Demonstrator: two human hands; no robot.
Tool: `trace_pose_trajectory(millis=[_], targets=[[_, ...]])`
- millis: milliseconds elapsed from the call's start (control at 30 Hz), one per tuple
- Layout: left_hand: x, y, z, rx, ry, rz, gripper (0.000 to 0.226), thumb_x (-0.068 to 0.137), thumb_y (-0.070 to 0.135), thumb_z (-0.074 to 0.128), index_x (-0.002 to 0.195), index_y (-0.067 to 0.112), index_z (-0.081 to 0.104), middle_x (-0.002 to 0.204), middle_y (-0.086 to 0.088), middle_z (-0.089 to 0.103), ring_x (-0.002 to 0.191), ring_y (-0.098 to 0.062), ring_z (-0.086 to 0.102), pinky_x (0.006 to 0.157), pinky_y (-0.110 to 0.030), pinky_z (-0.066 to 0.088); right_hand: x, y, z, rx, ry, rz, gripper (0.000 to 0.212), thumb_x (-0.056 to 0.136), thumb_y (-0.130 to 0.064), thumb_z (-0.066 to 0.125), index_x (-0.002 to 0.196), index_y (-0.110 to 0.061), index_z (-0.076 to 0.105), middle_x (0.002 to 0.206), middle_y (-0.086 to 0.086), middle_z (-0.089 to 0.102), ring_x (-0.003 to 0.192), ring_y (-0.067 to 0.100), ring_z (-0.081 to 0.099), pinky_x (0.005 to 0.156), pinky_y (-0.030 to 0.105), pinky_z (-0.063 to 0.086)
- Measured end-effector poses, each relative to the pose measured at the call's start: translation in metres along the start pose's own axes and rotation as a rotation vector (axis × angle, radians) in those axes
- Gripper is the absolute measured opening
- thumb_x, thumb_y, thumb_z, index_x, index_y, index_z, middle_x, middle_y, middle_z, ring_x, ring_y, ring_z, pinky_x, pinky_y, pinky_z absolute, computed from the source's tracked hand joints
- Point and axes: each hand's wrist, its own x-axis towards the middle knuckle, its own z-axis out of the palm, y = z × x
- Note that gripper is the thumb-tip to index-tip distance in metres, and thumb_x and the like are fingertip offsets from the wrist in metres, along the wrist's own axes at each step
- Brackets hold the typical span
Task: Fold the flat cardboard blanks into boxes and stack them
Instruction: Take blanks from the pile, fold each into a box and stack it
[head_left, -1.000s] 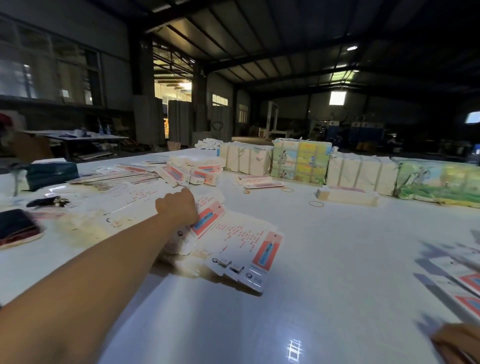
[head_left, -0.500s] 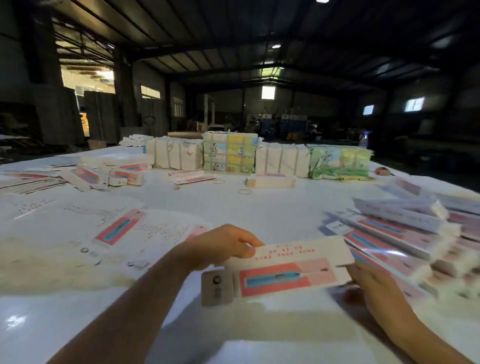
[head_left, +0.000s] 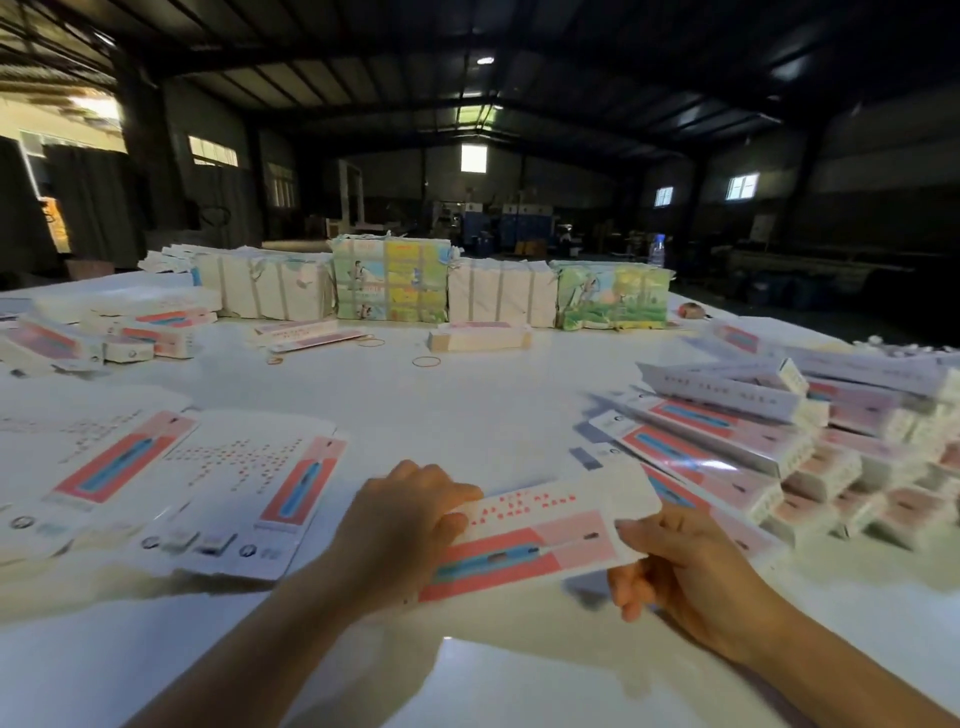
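Cardboard blank (head_left: 540, 535) held between flat blanks (head_left: 208, 483) and folded boxes (head_left: 769, 441).

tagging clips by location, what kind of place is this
Likely a warehouse or packing workshop: a dark metal-roofed hall, strapped bundles of printed stock on a big white table, and folded boxes piled up.

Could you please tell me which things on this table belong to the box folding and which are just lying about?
For the job:
- blank held by the left hand and right hand
- flat blanks on the left
- folded boxes piled on the right

Lying about:
- rubber bands
- strapped bundles at the far edge
- water bottle
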Motion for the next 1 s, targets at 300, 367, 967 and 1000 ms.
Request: trace_pose_trajectory(millis=[300,367,967,1000], targets=[[-0.005,0.04,0.023,0.023,0.163,0.125,0.089,0.065,0.081,0.052,0.136,0.036,0.02,0.127,0.018,0.041,0.105,0.0,0.042,0.077,-0.011,0.027,-0.004,0.002,0.007,-0.061,0.065,0.008,0.042,0.093,0.002,0.038,0.068,0.001,0.072,0.053,0.027,0.06,0.033,0.027,0.054,0.034,0.023,0.044],[-0.004,0.041,0.021,0.013,0.176,0.114,0.088,0.065,0.079,0.054,0.135,0.037,0.022,0.123,0.019,0.042,0.101,0.002,0.042,0.068,-0.004,0.022,-0.004,0.003,0.008,-0.013,0.076,0.018,0.033,0.094,0.0,0.038,0.085,0.004,0.069,0.058,0.029,0.06,0.033,0.029,0.053,0.033,0.025,0.044],[-0.009,0.04,0.01,0.058,0.056,0.127,0.085,0.059,0.077,0.06,0.128,0.036,0.032,0.114,0.018,0.05,0.083,-0.002,0.045,0.064,-0.003,0.02,-0.004,-0.005,-0.002,-0.049,-0.049,0.253,0.016,0.07,-0.004,0.068,0.084,0.002,0.075,0.063,0.027,0.062,0.031,0.02,0.052,0.03,0.022,0.044],[-0.009,0.04,0.008,0.084,0.077,0.127,0.082,0.058,0.076,0.063,0.123,0.033,0.04,0.109,0.015,0.055,0.079,-0.003,0.049,0.063,-0.005,0.025,-0.004,-0.005,0.0,-0.087,-0.022,0.229,0.012,0.075,0.003,0.063,0.075,0.001,0.076,0.059,0.026,0.061,0.028,0.019,0.049,0.028,0.02,0.04]])
